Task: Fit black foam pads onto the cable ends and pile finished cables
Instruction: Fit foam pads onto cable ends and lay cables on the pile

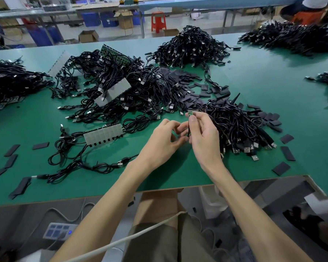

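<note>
My right hand (202,137) pinches a thin black cable (188,129) just below its small green circuit-board end (190,111), holding it upright over the green table (254,82). My left hand (163,138) sits close beside it with its fingers curled toward the cable; whether they touch it or hold a pad I cannot tell. A pile of cables with black foam pads (239,125) lies right of my hands. Loose black foam pads (201,87) are scattered behind, next to a tangle of bare cables (125,91).
Grey panel strips with cables attached (102,134) lie left of my hands. Stray pads (287,153) dot the near right edge and the left edge (11,150). More cable heaps (191,48) sit farther back. A cardboard box (159,203) stands below the table edge.
</note>
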